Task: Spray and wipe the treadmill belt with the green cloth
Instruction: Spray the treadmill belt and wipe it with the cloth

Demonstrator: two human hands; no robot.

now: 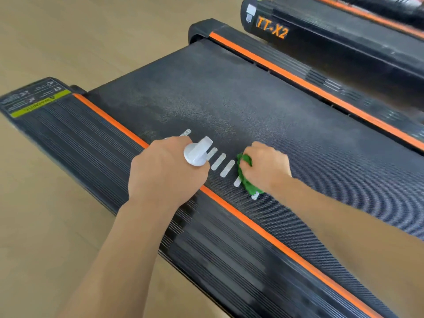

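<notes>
Nearest the viewer, both forearms reach forward over the near-left side rail of the treadmill. The ribbed black side rail with its orange stripe (241,220) runs from the near right to the far left.

The left hand (165,171) sits over that stripe, fingers curled round a white plastic spray bottle (197,153). Only the bottle's round white top and nozzle show above the fist; the body is hidden inside the hand. The nozzle points away and to the right, toward the far half of the belt.

Just to the right, the right hand (267,167) is balled around a small crumpled green cloth (245,177), knuckles up, the cloth pressed down onto the textured black treadmill belt (263,106). The cloth bulges out on the left side of the fist and trails toward the viewer. It covers part of a row of short white dash markings (221,161) that lies between the two hands.

The governing relation: the belt's long axis runs from the near right to the far left, and the unwiped length lies beyond the hands. A paler, mottled patch farther out on the belt may be spray residue or glare; which cannot be determined. The right hand, already on the surface, is the nearer to that patch. The next stroke is judged to go outward, along the belt.

Beyond the far orange-striped rail (298,81) stands a second black treadmill marked TT-X2 (271,31), on tan flooring (91,31).
</notes>
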